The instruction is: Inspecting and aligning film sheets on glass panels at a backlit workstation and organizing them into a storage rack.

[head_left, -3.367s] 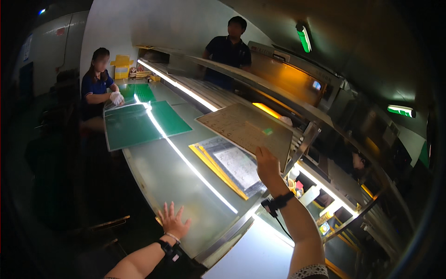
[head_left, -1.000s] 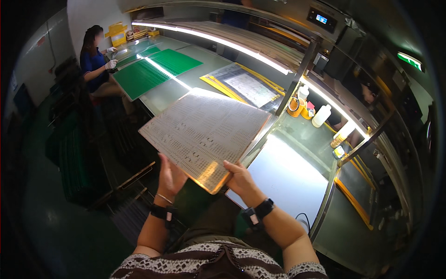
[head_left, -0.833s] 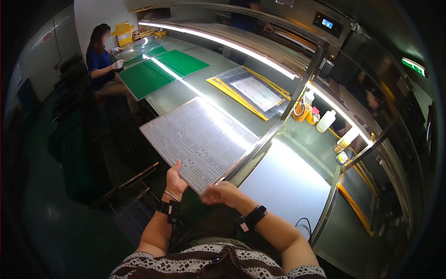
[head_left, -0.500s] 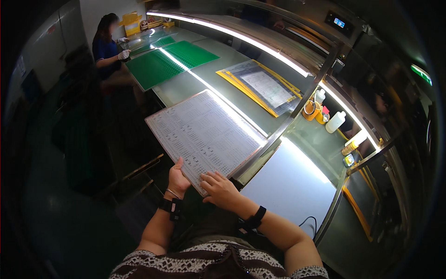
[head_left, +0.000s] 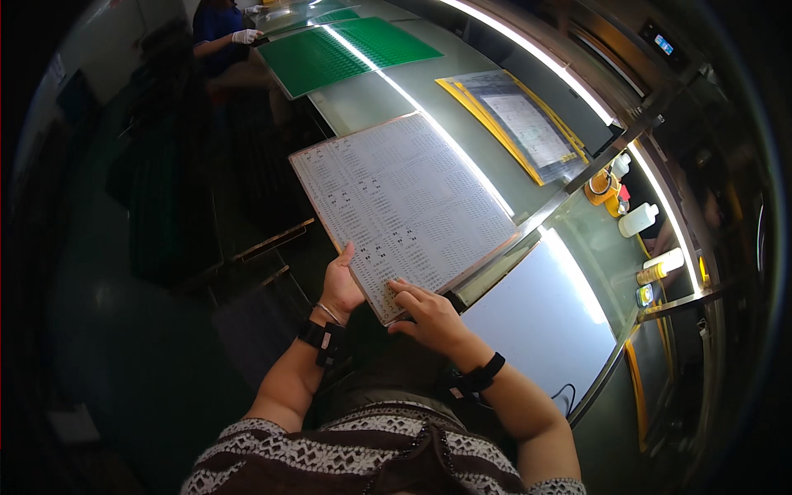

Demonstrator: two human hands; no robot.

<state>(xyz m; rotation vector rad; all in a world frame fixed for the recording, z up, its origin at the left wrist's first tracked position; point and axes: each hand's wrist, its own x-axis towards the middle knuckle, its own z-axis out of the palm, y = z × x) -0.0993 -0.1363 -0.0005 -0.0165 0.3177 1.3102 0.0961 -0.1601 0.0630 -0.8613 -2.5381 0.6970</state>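
Observation:
A large white panel (head_left: 412, 206), covered with rows of small dark marks and edged in thin copper colour, slants away from me over the near edge of the bench. My left hand (head_left: 340, 287) grips its left edge close to the near corner, thumb on top and the other fingers hidden underneath. At the near end, my right hand (head_left: 433, 318) has its fingers over the printed face and its thumb at the edge by the corner. The panel's far part lies over or just above the bench; I cannot tell if it touches.
Green panels (head_left: 346, 54) lie farther along the glossy bench (head_left: 363, 107), beside a co-worker's gloved hand (head_left: 246, 36). Yellow-framed sheets (head_left: 524, 124) lie at the back. A white board (head_left: 540, 309) is to my right, with a black cable (head_left: 568, 396). White bottles (head_left: 638, 220) stand beyond a metal rail.
The view has shifted, so the bench and its things sit higher and farther right. Both hands stay at the panel's near end, my right fingers slightly closer together.

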